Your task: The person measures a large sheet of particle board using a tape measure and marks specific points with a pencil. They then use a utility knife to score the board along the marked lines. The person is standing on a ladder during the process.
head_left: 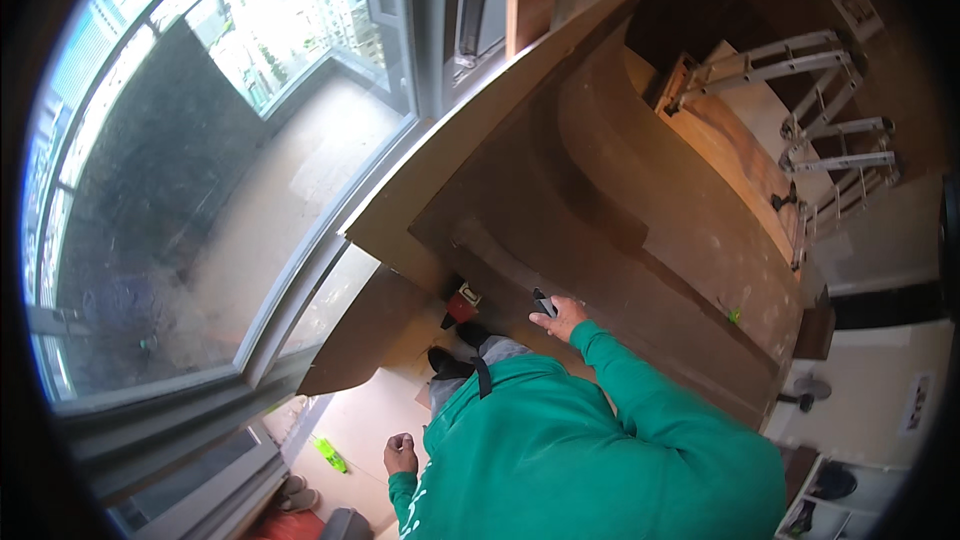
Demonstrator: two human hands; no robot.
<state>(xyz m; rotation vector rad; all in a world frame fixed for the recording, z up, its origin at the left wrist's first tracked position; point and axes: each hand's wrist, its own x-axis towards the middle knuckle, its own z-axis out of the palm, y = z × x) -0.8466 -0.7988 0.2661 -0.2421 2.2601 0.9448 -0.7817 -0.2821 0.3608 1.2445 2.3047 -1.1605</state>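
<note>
My right hand [566, 319] is closed around a small black and grey handheld object [543, 302]; its exact kind is not clear. Below it lies a large brown sheet [500, 210], probably wooden board, which fills the middle of the view. My left hand [401, 454] hangs low by my side above the pale floor, with its fingers curled in. Whatever it holds, if anything, is hidden. Beside my dark shoes, a red and black object [461, 306] with a pale label rests at the edge of the sheet.
On the left stands a large window [290, 270] with a grey frame. An aluminium folding ladder [840, 120] is at the far right, beside a wooden panel [725, 165]. A bright green object [330, 454] and a pair of shoes [297, 496] lie on the floor at lower left.
</note>
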